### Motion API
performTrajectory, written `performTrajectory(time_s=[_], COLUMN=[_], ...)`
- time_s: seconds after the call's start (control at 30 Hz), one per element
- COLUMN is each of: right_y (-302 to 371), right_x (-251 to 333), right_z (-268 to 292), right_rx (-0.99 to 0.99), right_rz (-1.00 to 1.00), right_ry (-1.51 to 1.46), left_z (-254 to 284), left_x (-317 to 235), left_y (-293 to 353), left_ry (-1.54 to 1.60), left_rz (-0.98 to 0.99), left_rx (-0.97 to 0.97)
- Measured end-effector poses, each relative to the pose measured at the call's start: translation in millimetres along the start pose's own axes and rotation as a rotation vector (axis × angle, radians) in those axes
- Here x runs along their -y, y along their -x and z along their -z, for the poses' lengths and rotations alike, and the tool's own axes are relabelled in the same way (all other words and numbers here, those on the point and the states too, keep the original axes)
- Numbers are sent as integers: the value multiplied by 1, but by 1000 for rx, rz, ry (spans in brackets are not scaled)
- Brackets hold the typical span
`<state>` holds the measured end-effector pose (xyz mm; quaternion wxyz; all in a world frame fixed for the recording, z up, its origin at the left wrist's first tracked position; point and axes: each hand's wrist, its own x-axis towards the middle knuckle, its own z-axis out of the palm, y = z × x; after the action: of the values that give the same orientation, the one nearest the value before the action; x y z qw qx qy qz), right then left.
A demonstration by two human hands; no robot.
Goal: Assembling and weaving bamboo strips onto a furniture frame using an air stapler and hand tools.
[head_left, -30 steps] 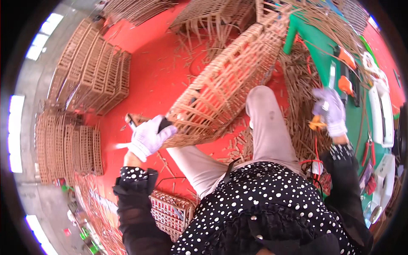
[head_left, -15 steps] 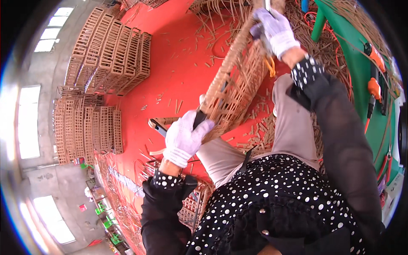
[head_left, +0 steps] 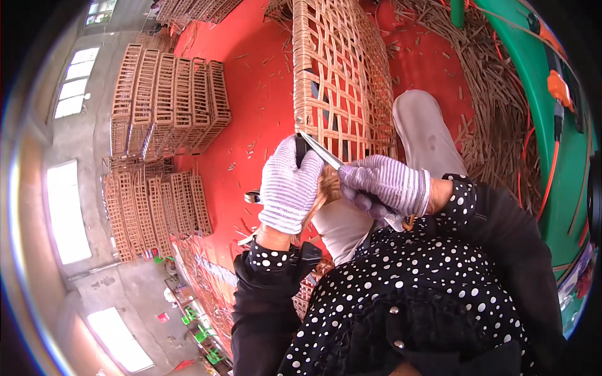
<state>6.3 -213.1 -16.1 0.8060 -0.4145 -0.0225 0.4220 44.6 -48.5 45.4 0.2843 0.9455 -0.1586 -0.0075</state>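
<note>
A brown woven basket or panel point(head_left: 343, 75), with an open lattice side and a tightly wrapped rim, stands in front of my legs. My left hand point(head_left: 290, 182), in a white-and-purple striped glove, is closed on the rim's lower end, where a dark bare piece shows between thumb and fingers. My right hand point(head_left: 389, 185), gloved alike, grips a pointed silver metal tool point(head_left: 323, 150). The tool's tip meets the rim just above my left thumb. A small orange-yellow bit shows below my right hand; the tool's handle is mostly hidden, so its exact kind is unclear.
Stacked woven frames point(head_left: 169, 103) stand at the left on a red floor point(head_left: 257, 81) strewn with strip offcuts. Loose brown strips point(head_left: 495, 119) are heaped at the right. A green table point(head_left: 533, 106) there bears an orange-and-black corded tool point(head_left: 558, 88).
My right hand has come down from the basket's upper part to beside my left hand, bringing the tool's tip to the rim. The basket has swung more upright in view.
</note>
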Motion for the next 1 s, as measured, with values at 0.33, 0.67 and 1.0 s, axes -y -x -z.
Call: performTrajectory(time_s=[0.33,0.67,1.0], right_y=[1,-43,-10], right_x=[-13,-58,-30], right_z=[-16,-26,-41], right_rx=[-83,-248,10], right_rz=[-21,393,144], right_ry=[-327,-269,-651], left_z=[0,-11,-8], left_x=[-9,5,-8], left_y=[1,5,1], left_ry=[-59,-5,-24], left_rz=[-2,89,152], left_rx=[68,-32,-41])
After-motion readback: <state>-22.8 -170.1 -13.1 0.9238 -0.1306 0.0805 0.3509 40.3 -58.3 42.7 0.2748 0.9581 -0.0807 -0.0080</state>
